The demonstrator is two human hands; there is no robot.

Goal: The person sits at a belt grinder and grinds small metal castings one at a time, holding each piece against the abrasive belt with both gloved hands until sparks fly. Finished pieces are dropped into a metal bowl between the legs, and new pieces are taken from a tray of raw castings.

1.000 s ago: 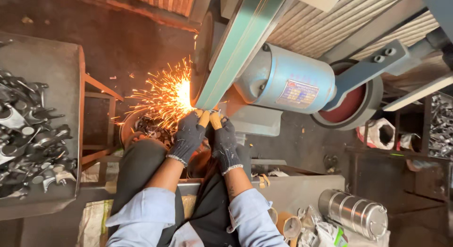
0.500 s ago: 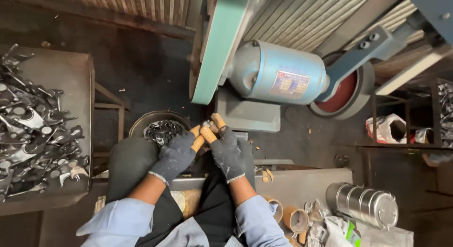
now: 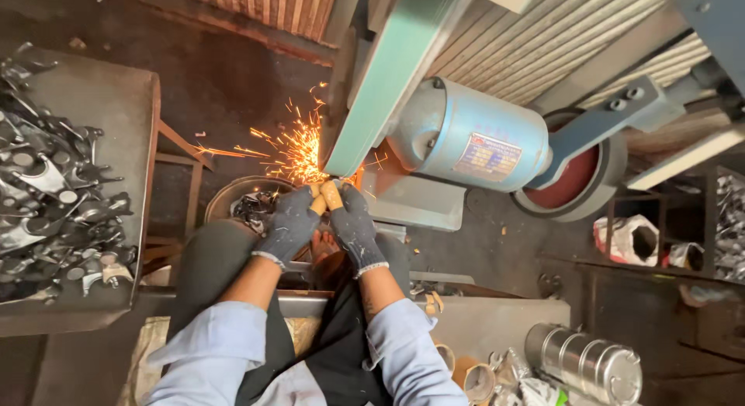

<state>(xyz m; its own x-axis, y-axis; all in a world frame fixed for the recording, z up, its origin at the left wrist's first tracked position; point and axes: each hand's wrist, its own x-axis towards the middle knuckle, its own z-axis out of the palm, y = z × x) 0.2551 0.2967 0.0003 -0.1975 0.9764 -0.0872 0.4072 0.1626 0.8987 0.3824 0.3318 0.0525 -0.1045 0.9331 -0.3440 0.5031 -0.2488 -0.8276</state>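
Your left hand (image 3: 291,223) and right hand (image 3: 353,223), both gloved, were closed side by side around a small workpiece (image 3: 326,196), mostly hidden, pressed to the green grinding belt (image 3: 388,80). Sparks (image 3: 291,150) sprayed left above a bowl of metal parts (image 3: 248,204). Your forearms angled inward from your lap.

Both the left hand (image 3: 291,223) and the right hand (image 3: 353,223) wear dark grey speckled gloves with tan fingertips. The sleeves (image 3: 209,352) are pale blue over a black apron (image 3: 330,352). The sanding belt (image 3: 392,72) is muted green, the motor (image 3: 473,138) light blue with a small multicoloured label, the wheel (image 3: 578,181) rust red. Orange-yellow sparks (image 3: 291,150) fly over a dark floor (image 3: 225,80). The metal parts (image 3: 46,204) are silvery grey.
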